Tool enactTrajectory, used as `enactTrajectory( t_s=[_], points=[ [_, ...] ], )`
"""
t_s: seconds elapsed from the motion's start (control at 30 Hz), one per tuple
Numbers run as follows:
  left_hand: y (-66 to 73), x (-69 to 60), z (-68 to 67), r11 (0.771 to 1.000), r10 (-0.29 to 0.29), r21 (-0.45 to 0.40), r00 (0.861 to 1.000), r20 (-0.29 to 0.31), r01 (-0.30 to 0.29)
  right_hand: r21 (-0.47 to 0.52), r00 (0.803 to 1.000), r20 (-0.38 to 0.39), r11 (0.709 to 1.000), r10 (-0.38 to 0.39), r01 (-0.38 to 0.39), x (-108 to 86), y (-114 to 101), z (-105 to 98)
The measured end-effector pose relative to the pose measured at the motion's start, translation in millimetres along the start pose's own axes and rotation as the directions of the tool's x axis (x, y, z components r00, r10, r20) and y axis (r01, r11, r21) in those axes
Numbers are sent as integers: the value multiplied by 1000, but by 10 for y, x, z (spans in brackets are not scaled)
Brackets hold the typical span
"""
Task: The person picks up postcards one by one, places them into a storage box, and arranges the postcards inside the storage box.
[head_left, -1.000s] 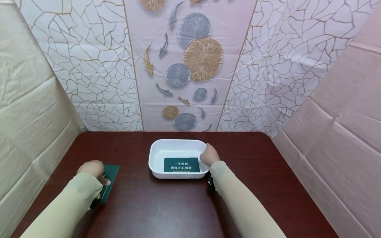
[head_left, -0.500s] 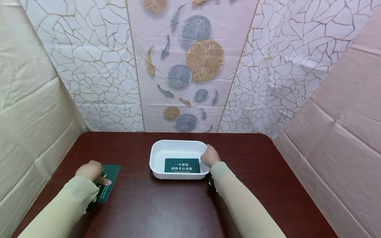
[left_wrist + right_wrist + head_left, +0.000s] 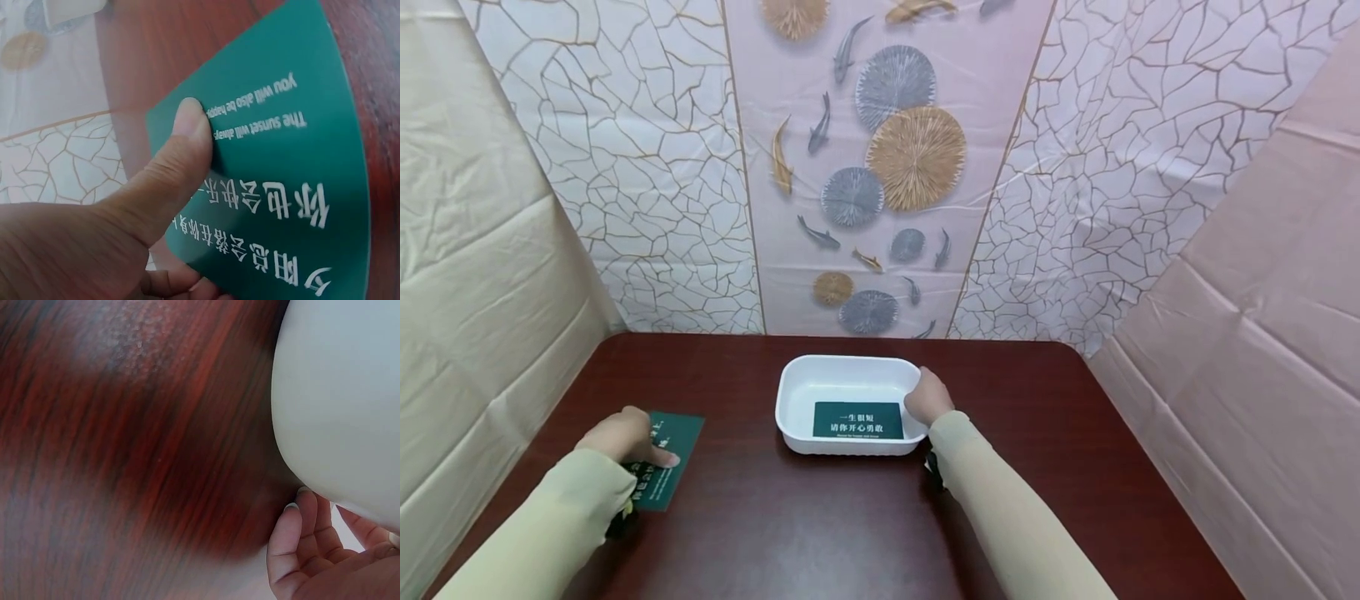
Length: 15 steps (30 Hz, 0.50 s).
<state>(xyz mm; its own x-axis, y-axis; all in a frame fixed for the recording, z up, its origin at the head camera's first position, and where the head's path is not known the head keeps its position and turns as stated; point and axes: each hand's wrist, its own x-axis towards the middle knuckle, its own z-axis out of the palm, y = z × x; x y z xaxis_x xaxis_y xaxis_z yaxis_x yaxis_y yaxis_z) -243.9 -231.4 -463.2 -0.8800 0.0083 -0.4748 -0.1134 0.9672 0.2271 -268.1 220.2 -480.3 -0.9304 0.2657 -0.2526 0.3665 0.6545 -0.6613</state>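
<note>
At the left of the table, my left hand [image 3: 623,437] pinches a green card [image 3: 676,454] printed with white writing. In the left wrist view the thumb [image 3: 187,125] presses on the card's printed face [image 3: 275,156], and the other fingers are partly hidden behind it. My right hand [image 3: 929,397] grips the right end of a white plastic basin [image 3: 797,408]. From the right wrist, curled fingers [image 3: 287,534] show against the outside of the basin's wall [image 3: 337,400]. A second green card [image 3: 857,420] with white writing lies inside the basin.
The dark red-brown wooden table [image 3: 805,533] has rounded far corners. A patterned cloth backdrop [image 3: 865,208] stands behind it, and plain beige cloth [image 3: 490,317] hangs on both sides.
My left hand has shifted slightly left and turned, so more of the held card's writing shows. The right hand and the basin stay about where they were.
</note>
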Motion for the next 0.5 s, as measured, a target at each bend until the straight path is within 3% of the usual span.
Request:
enactTrajectory(
  t_s=[0.27,0.5],
  points=[
    [5,-19,-32,990,65,-125,998,-20,-67,-4,1000,-5,1000,-16,16,-12,-23,-11],
    [4,-20,-90,978,147,-140,988,-56,-153,-3,1000,-1,1000,-1,1,-23,-23,-9]
  ],
)
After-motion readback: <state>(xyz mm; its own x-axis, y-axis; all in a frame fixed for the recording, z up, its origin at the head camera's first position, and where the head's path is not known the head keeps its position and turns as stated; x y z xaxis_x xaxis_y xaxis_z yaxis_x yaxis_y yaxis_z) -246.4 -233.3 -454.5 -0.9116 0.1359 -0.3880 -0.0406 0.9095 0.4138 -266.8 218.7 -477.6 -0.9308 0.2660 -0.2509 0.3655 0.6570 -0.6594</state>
